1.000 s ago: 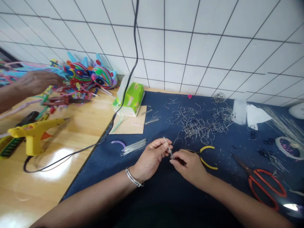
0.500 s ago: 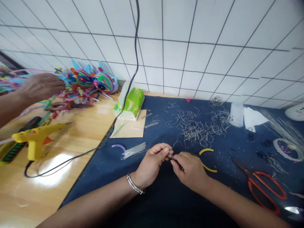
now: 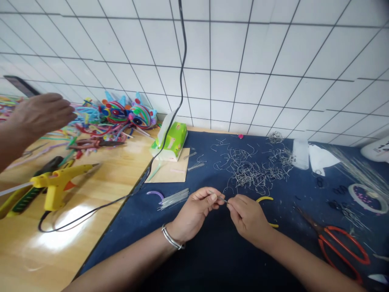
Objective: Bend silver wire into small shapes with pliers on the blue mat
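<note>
The thin wire (image 3: 224, 199) has tilted flatter, grasped in the pinched grip of left hand (image 3: 189, 215) and right hand (image 3: 251, 219), seemingly steadied between both.

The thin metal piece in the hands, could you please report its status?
Left hand pinching thin metal piece; right hand closed on its other end. Yellow-handled tool partly hidden beyond right hand. Another person's hand well left, clear of both.
</note>
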### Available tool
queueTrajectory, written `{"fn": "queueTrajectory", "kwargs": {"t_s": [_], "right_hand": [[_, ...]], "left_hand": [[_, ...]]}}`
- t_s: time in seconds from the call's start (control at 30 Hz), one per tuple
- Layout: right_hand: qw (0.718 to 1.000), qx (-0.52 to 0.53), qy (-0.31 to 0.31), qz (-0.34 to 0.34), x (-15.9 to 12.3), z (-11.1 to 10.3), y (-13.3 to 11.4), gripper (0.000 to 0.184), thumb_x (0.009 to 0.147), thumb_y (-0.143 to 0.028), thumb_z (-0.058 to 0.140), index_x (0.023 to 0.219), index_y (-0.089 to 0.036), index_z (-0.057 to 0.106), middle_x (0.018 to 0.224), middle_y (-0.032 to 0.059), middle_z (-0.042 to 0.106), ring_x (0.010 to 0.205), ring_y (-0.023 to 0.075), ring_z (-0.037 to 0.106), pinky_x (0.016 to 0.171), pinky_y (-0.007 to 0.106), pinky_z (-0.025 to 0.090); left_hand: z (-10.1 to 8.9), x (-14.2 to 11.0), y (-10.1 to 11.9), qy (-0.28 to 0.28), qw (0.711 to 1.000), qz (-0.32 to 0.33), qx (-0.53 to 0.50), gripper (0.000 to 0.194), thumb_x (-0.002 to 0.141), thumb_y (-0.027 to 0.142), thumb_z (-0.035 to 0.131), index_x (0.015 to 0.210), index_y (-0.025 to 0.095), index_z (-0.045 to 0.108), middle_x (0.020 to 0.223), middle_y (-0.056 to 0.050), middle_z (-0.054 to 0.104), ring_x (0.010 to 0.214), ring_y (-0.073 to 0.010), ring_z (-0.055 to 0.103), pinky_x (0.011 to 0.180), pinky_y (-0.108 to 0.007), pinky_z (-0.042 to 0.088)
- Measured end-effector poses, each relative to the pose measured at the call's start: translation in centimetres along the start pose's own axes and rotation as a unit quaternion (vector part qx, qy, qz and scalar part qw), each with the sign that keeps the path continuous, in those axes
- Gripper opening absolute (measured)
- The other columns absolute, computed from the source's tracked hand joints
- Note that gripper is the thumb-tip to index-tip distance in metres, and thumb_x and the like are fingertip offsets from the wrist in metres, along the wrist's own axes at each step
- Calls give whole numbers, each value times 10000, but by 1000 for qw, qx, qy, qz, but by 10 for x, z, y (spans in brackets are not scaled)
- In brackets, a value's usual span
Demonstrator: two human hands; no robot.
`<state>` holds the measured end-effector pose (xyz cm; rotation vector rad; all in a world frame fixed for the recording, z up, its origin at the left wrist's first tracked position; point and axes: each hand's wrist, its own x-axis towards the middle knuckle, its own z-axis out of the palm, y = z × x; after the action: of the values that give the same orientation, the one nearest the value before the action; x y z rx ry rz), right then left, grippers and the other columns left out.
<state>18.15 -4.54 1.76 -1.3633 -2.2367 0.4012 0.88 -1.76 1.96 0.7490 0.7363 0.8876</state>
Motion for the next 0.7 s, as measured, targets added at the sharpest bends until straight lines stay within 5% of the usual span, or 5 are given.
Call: {"fn": "queueTrajectory", "kwargs": {"t_s": [0.3, 0.37, 0.5, 0.6, 0.7], "right_hand": [[988, -118, -75, -62, 3, -29, 4, 162, 834, -130, 366, 723, -161, 480, 701, 17, 468, 673, 130, 406, 632, 265, 316], [982, -144, -96, -77, 3, -34, 1, 135, 821, -135, 391, 717, -163, 472, 710, 17, 475, 672, 132, 403, 628, 270, 311], [970, -185, -120, -103, 2, -41, -5, 130, 815, -132, 392, 720, -165, 475, 712, 18, 487, 673, 138, 406, 625, 279, 306], [966, -195, -132, -107, -1, -45, -9, 135, 814, -130, 389, 722, -164, 480, 716, 22, 497, 673, 139, 414, 626, 280, 309], [966, -199, -137, -96, -5, -50, -10, 139, 818, -125, 382, 739, -161, 490, 726, 27, 512, 677, 138, 429, 624, 277, 314]], "left_hand": [[-13, 8, 33, -115, 953, 44, 276, 218, 836, 281, 510, 982, 151, 607, 942, -77, 630, 876, -167, 569, 774, -297, 428], [-11, 8, 37, -125, 907, 115, 386, 212, 836, 289, 509, 973, 171, 617, 985, -64, 625, 926, -168, 553, 828, -311, 411], [3, 3, 38, -163, 752, 238, 593, 200, 850, 257, 483, 980, 192, 621, 920, -42, 647, 904, -170, 546, 835, -339, 383], [17, -2, 35, -168, 652, 257, 693, 192, 861, 202, 441, 904, 182, 627, 806, -35, 647, 811, -171, 557, 751, -335, 386], [28, -6, 33, -172, 598, 259, 739, 190, 847, 154, 430, 854, 175, 618, 749, -31, 633, 746, -166, 556, 687, -314, 385]]}}
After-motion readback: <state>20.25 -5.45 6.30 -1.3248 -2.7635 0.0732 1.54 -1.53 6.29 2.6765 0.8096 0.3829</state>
